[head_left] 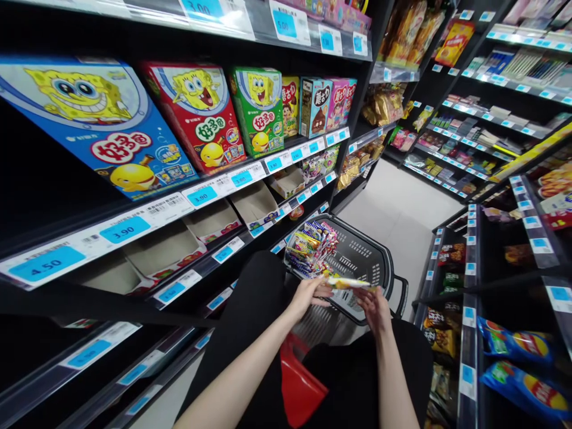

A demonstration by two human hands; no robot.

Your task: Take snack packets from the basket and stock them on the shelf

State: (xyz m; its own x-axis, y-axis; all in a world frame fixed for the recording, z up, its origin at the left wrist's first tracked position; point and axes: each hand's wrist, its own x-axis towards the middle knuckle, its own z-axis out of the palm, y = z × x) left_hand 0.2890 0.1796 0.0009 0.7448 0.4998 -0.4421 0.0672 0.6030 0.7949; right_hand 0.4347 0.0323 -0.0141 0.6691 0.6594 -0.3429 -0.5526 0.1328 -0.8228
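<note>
A thin white-and-yellow snack packet [351,282] is held between my two hands over the shopping basket, turned nearly edge-on. My left hand [311,293] pinches its left end, and my right hand [373,305] grips its right end with fingers curled. Below and beyond them the dark grey plastic basket [385,256] sits on the floor, its slotted base partly bare. Colourful small snack packets [313,245] are heaped in the basket's left side. My knees flank the near side of the basket.
At left, a shelf holds blue [102,125], red [199,119] and green [259,110] cartoon snack boxes. Under them are open display cartons [254,205]. Bagged snacks [518,345] fill the right shelves. A pale tiled floor [393,196] runs between. A red object [304,381] shows between my legs.
</note>
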